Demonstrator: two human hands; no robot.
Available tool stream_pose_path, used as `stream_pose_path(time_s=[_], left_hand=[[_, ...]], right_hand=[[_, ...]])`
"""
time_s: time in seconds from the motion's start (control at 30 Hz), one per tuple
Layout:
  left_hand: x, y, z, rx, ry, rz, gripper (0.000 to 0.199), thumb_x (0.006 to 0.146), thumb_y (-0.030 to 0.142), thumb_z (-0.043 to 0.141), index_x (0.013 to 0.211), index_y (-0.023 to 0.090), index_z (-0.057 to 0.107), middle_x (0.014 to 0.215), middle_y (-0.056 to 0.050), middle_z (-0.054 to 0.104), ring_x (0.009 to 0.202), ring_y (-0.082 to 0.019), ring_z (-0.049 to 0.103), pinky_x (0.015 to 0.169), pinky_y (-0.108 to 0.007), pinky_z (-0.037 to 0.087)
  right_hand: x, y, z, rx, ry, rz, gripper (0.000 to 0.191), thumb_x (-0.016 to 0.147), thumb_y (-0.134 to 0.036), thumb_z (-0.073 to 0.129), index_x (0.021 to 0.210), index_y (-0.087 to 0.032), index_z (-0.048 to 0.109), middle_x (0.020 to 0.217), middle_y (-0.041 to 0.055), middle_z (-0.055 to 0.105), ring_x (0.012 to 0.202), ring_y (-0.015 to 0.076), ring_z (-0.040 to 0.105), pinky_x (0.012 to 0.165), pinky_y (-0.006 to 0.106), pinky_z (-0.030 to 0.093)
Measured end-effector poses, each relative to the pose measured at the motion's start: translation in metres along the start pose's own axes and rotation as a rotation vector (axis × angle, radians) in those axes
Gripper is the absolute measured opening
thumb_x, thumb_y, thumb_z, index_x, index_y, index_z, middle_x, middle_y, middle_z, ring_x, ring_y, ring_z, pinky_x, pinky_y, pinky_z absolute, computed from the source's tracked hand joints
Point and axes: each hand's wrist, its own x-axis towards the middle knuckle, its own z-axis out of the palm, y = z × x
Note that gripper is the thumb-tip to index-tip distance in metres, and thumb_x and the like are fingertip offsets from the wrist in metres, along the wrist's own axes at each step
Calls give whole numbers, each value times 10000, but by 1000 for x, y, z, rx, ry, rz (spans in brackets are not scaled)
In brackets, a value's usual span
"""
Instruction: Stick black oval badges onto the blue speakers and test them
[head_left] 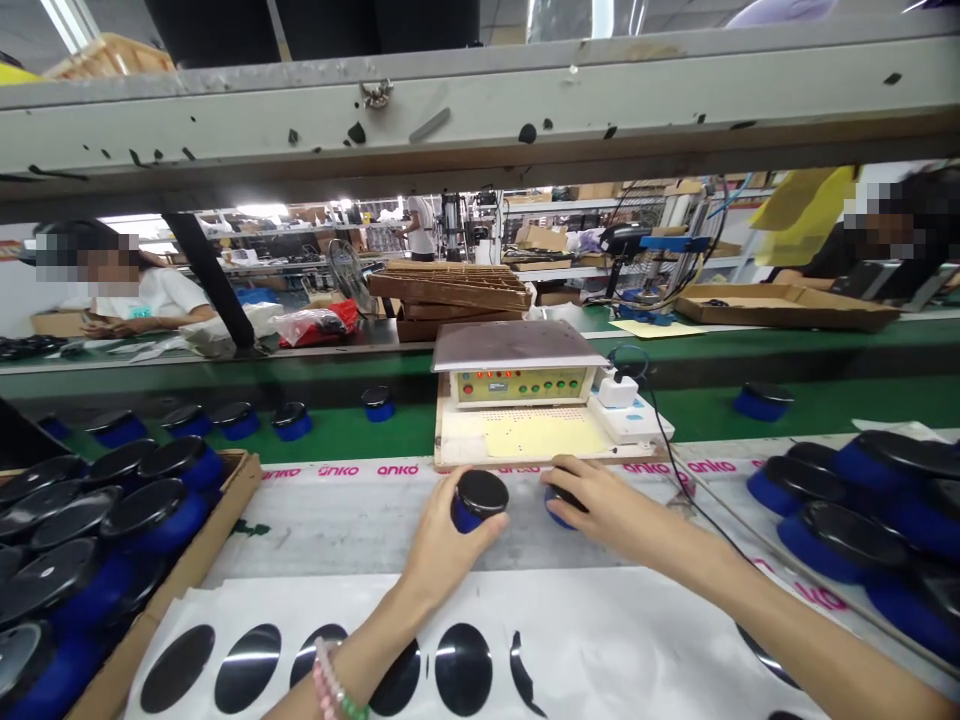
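Observation:
My left hand is closed around a round blue case with a glossy black top, thumb on the near side and fingers on the far side. To its right, my right hand grips a second blue case with a black top, which the fingers partly cover. Both cases are at the grey work surface, apart from each other. Nearer me lies a white sheet bearing black round stickers; my left forearm, with a bead bracelet, crosses it.
A cardboard tray of blue cases stands at left; more cases are piled at right. Several sit on the green belt. Ahead is a control box with a cable. A shelf beam hangs above. Two people sit across.

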Motion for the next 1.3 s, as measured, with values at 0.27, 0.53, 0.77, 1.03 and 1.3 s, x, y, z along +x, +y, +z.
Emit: stream_pose_path(time_s=[0.27,0.53,0.77,1.03,1.3], left_hand=[[-5,-1,2,43,-88,20,630,700,325,735,1267,204,489,1296,-93,566,1218,-270,517,1046,-451,390],[-6,4,0,63,-137,8,611,673,282,739,1220,208,476,1207,-81,603,1120,-259,571,984,-439,433],[-6,2,1,61,-183,-14,591,682,280,729,1191,215,436,1149,-61,612,1073,-247,587,945,-410,446],[-5,0,-1,66,-199,-27,593,676,287,734,1180,212,430,1161,-66,592,1076,-248,574,946,-410,441],[-4,1,-1,56,-218,-71,608,670,302,739,1185,218,427,1155,-65,589,1050,-252,579,919,-408,452]], right_hand=[[-3,-3,-6,-53,-22,16,291,839,-145,489,1079,-224,634,1071,85,595,949,239,596,824,358,488],[-6,30,1,-171,90,287,258,744,-72,497,926,-163,655,1068,168,594,987,391,545,771,558,436],[58,17,14,11,165,183,182,901,-194,549,1069,-157,609,1128,85,602,1055,230,557,890,435,459],[126,13,65,241,192,113,251,930,-309,559,1132,-163,589,1142,73,605,965,194,611,827,402,520],[130,26,80,354,208,86,259,930,-316,557,1138,-164,585,1137,73,605,949,190,614,817,397,523]])
